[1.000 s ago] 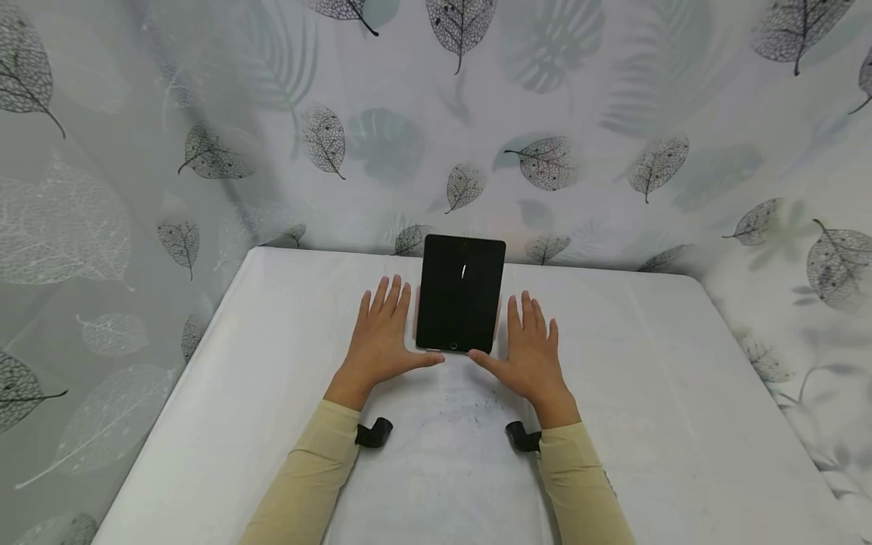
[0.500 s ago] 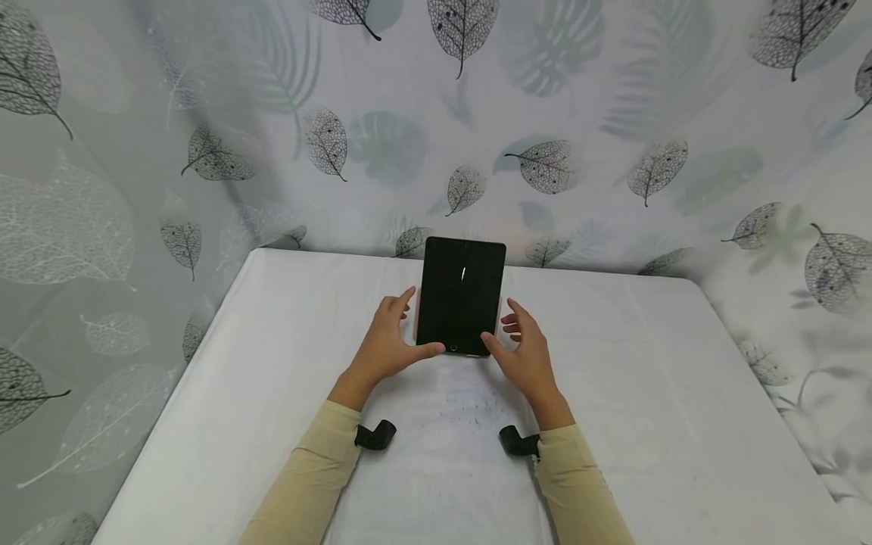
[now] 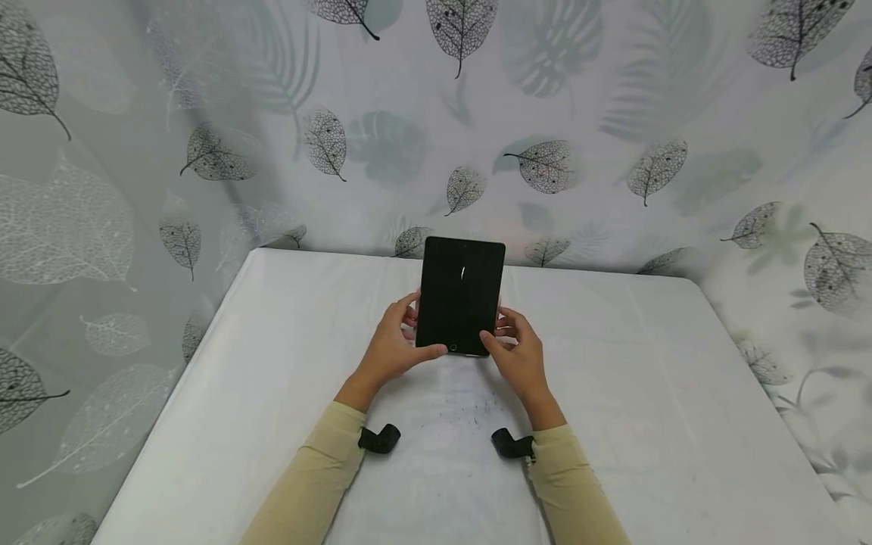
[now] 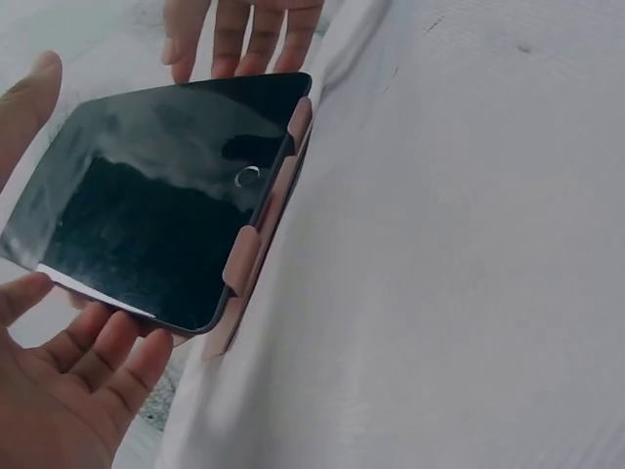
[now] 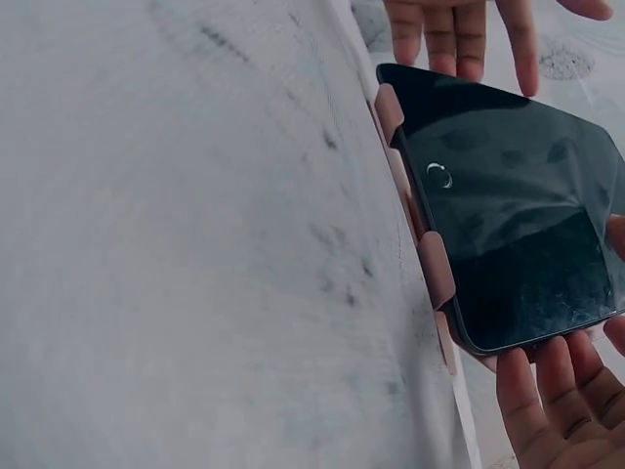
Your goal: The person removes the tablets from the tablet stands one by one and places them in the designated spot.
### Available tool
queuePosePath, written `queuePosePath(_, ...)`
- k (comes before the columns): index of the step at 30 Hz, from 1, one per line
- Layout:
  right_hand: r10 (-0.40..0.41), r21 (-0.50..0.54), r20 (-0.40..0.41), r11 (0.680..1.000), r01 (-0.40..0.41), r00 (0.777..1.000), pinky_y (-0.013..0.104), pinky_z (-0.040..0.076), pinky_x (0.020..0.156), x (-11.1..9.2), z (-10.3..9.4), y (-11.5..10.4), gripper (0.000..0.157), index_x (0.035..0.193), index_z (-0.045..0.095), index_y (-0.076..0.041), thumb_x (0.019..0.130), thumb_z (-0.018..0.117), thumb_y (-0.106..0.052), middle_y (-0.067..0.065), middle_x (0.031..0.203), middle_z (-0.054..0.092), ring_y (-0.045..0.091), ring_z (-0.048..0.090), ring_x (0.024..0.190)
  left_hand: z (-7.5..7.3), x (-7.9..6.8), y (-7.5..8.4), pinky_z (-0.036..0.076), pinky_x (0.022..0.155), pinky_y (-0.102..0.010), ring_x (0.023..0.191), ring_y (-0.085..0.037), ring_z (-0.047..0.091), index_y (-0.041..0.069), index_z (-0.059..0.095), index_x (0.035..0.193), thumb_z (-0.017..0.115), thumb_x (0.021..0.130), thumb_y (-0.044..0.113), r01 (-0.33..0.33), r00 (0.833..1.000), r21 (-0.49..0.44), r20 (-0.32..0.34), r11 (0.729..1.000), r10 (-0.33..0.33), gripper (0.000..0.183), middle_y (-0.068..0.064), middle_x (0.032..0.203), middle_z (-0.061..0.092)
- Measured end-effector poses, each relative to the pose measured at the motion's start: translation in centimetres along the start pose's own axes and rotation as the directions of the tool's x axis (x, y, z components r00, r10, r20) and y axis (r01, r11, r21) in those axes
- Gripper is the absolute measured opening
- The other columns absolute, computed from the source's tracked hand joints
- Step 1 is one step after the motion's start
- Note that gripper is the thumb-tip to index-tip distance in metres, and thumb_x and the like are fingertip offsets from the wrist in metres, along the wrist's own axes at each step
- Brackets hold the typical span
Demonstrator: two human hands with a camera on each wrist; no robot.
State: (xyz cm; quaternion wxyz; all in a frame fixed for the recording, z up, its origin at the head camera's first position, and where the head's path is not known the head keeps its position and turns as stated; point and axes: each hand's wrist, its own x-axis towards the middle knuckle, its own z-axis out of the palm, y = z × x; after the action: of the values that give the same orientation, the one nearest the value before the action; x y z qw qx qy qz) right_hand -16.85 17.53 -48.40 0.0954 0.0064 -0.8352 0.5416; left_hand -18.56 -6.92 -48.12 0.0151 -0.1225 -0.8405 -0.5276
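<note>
A black tablet (image 3: 460, 291) with a round home button leans back, its lower edge on two lips of a pink stand (image 4: 242, 259). At its left side is my left hand (image 3: 390, 344); the fingertips (image 4: 119, 332) touch the tablet's edge, while the thumb (image 4: 37, 90) stands clear of the screen. My right hand (image 3: 521, 356) is at the opposite side. Its fingertips (image 5: 554, 357) meet that edge, and the thumb (image 5: 617, 234) lies over the screen; whether it touches cannot be told. Most of the stand is hidden behind the tablet.
The tablet stands near the far edge of a table with a white cover (image 3: 633, 378). Leaf-patterned curtains (image 3: 409, 113) rise behind the table and along its sides. A black wrist device (image 3: 380, 439) sits on each forearm.
Both hands have moved inward, from flat with spread fingers to bent fingers at the tablet's side edges. The tablet has kept its place.
</note>
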Motion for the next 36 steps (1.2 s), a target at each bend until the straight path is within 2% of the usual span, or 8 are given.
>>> queuePosePath(2, 0.012, 0.01, -0.019, 1.0, -0.012, 1.0, 0.02, 0.055, 0.083, 0.0, 0.2, 0.2, 0.052, 0.141, 0.057, -0.013, 0.093, 0.075, -0.024, 0.01, 0.122, 0.064, 0.023, 0.065, 0.109, 0.2, 0.0, -0.2, 0.058, 0.095, -0.044, 0.108, -0.025, 0.055, 0.019, 0.039, 0.156, 0.091, 0.075, 0.036, -0.015, 1.0, -0.013, -0.023, 1.0, 0.014, 0.098, -0.009, 0.121, 0.053)
queuePosePath(5, 0.02, 0.036, -0.063, 0.999, -0.018, 0.998, 0.02, 0.053, 0.08, 0.1, 0.7, 0.5, 0.048, 0.136, 0.061, -0.01, 0.092, 0.077, -0.019, 0.012, 0.118, 0.065, 0.024, 0.066, 0.105, 0.7, 0.1, -0.5, 0.057, 0.096, -0.044, 0.105, -0.025, 0.056, 0.014, 0.044, 0.152, 0.089, 0.078, 0.031, -0.045, 0.996, -0.022, -0.073, 0.999, 0.043, 0.088, -0.011, 0.118, 0.055)
queuePosePath(12, -0.005, 0.095, -0.182, 0.995, 0.023, 0.983, 0.045, 0.055, 0.094, 0.0, 2.3, 0.6, 0.046, 0.126, 0.065, -0.001, 0.084, 0.081, -0.004, 0.02, 0.11, 0.066, 0.033, 0.066, 0.098, 2.0, 0.2, -0.9, 0.059, 0.089, -0.043, 0.102, -0.026, 0.058, 0.007, 0.054, 0.141, 0.084, 0.079, 0.002, -0.051, 0.973, -0.079, -0.227, 0.996, 0.032, 0.069, -0.015, 0.114, 0.056)
queuePosePath(14, -0.005, 0.092, -0.202, 0.995, 0.024, 0.979, 0.043, 0.056, 0.091, -0.1, 2.6, 0.7, 0.048, 0.127, 0.065, -0.001, 0.082, 0.082, -0.003, 0.02, 0.111, 0.066, 0.034, 0.066, 0.099, 2.4, 0.1, -1.0, 0.06, 0.087, -0.042, 0.101, -0.026, 0.059, 0.008, 0.055, 0.14, 0.083, 0.078, -0.002, -0.044, 0.965, -0.103, -0.261, 0.994, 0.016, 0.068, -0.014, 0.113, 0.057)
queuePosePath(17, 0.011, 0.094, -0.216, 0.996, 0.01, 0.976, 0.028, 0.056, 0.083, -0.3, 2.9, 0.8, 0.051, 0.129, 0.064, -0.002, 0.081, 0.082, 0.0, 0.019, 0.112, 0.066, 0.032, 0.064, 0.101, 2.9, 0.0, -1.2, 0.06, 0.086, -0.04, 0.101, -0.026, 0.059, 0.008, 0.057, 0.138, 0.082, 0.078, -0.005, -0.04, 0.953, -0.13, -0.303, 0.991, -0.001, 0.067, -0.014, 0.113, 0.058)
queuePosePath(21, 0.039, 0.1, -0.23, 0.995, -0.016, 0.973, 0.011, 0.05, 0.073, -0.4, 3.3, 1.0, 0.052, 0.129, 0.063, -0.003, 0.081, 0.08, 0.006, 0.017, 0.113, 0.064, 0.028, 0.061, 0.102, 3.4, -0.1, -1.5, 0.061, 0.083, -0.038, 0.098, -0.026, 0.062, 0.008, 0.062, 0.135, 0.08, 0.077, -0.007, -0.047, 0.934, -0.141, -0.358, 0.989, -0.007, 0.062, -0.014, 0.111, 0.061)
queuePosePath(28, 0.057, 0.144, -0.239, 0.989, -0.022, 0.969, 0.009, 0.048, 0.076, -0.4, 3.7, 1.0, 0.053, 0.133, 0.06, -0.001, 0.083, 0.075, 0.011, 0.02, 0.115, 0.06, 0.029, 0.057, 0.105, 3.8, 0.1, -1.9, 0.062, 0.08, -0.044, 0.092, -0.028, 0.067, 0.009, 0.07, 0.127, 0.082, 0.073, -0.012, -0.075, 0.904, -0.176, -0.428, 0.981, -0.008, 0.059, -0.014, 0.105, 0.067)
queuePosePath(36, 0.031, 0.217, -0.223, 0.976, 0.019, 0.974, 0.011, 0.048, 0.073, -1.0, 3.1, -0.9, 0.054, 0.134, 0.057, 0.01, 0.082, 0.07, 0.019, 0.031, 0.114, 0.057, 0.036, 0.054, 0.103, 3.9, 0.1, -2.0, 0.06, 0.079, -0.031, 0.093, -0.027, 0.067, 0.007, 0.071, 0.126, 0.081, 0.075, -0.012, -0.083, 0.906, -0.188, -0.423, 0.979, -0.005, 0.056, -0.015, 0.106, 0.068)
